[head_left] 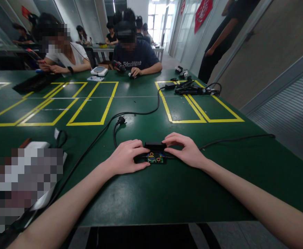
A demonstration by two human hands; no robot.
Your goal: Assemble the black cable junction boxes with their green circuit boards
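In the middle of the green table lies a small opened power adapter with a bare circuit board (155,158) showing. A black plug cord (114,133) runs to its left side and another black cable (234,139) leads off from its right. Behind the board stands a black cover (155,145). My left hand (127,157) is closed around the adapter's left end, thumb at the near corner. My right hand (184,150) pinches the right end of the black cover between thumb and fingers. The fingertips partly hide both ends.
Yellow tape rectangles (102,117) mark the green table (130,193). Black cables and adapters (193,88) are heaped at the back right. A pixelated white object (29,176) lies at the left. Across the table, a person (137,55) holds a power screwdriver (119,66).
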